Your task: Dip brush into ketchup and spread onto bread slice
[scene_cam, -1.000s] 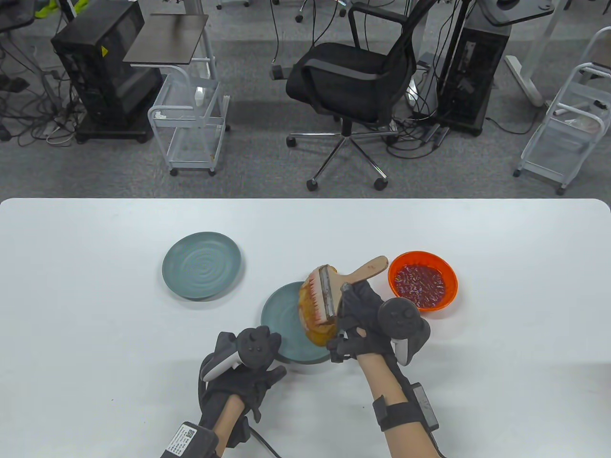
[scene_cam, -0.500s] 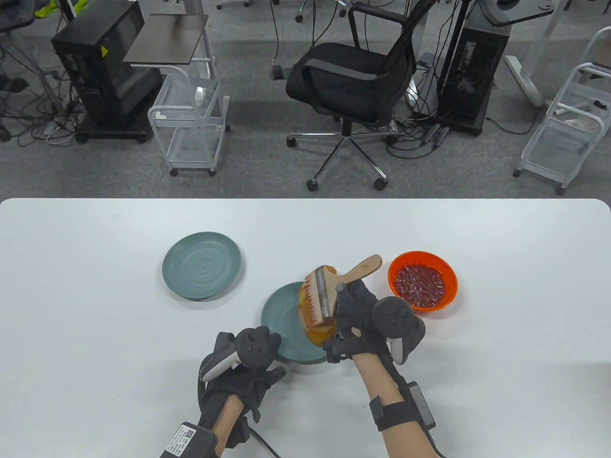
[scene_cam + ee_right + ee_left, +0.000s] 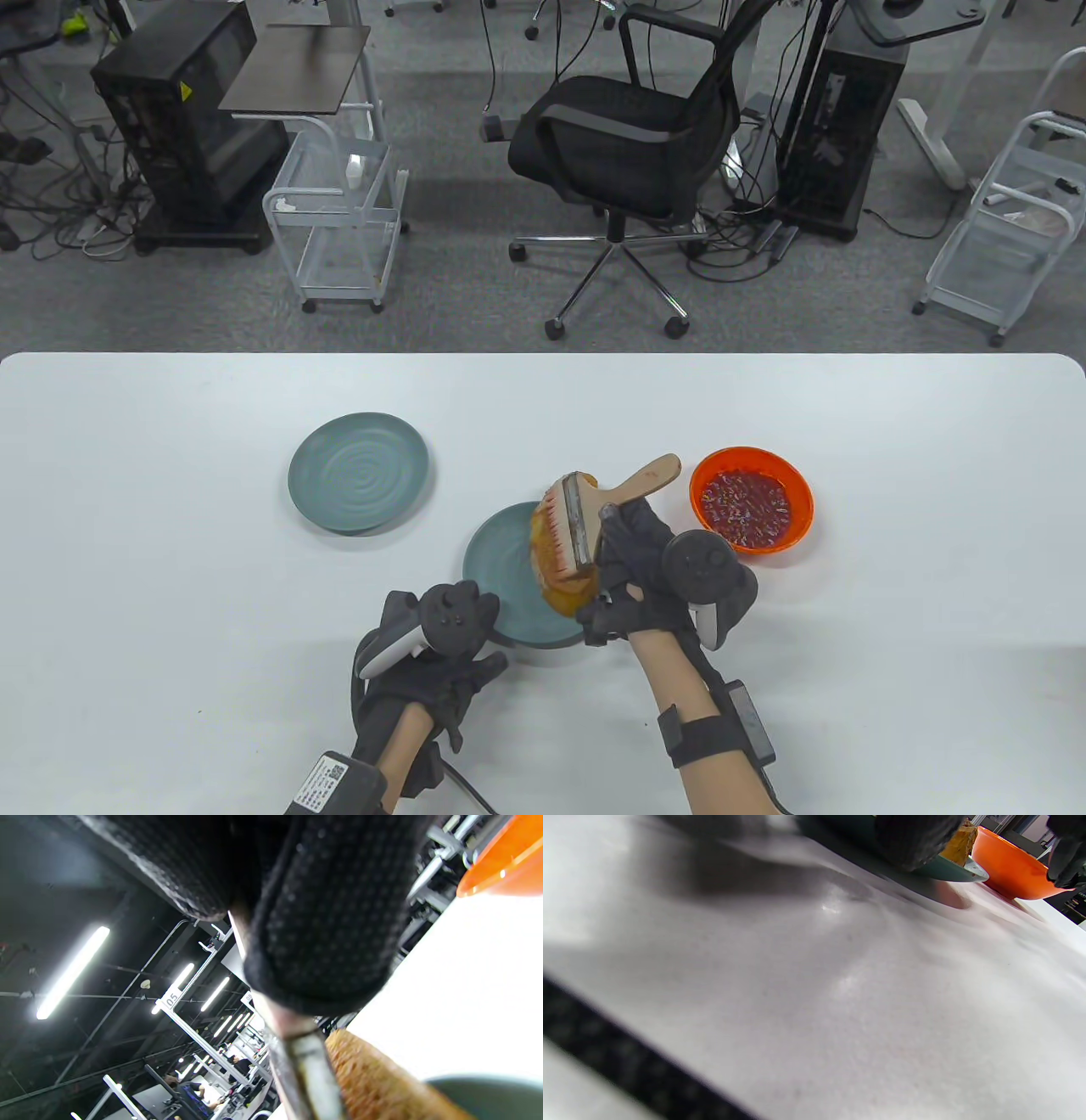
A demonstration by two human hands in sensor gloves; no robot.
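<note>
Table view: brush (image 3: 585,518) is gripped by right hand (image 3: 638,567) against bread (image 3: 560,577).
Left hand (image 3: 441,649) is rested beside plate (image 3: 501,560), seemingly gripping nothing; ketchup bowl (image 3: 751,509) is nearby.

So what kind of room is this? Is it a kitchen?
Probably not a kitchen. It looks like an office or lab workroom: a black office chair stands behind the white table, computer towers with tangled cables sit on the grey floor, and there are small white rolling carts.

Bread slice (image 3: 560,577) mostly hidden behind brush (image 3: 577,518) — left wrist view blurred.
</note>
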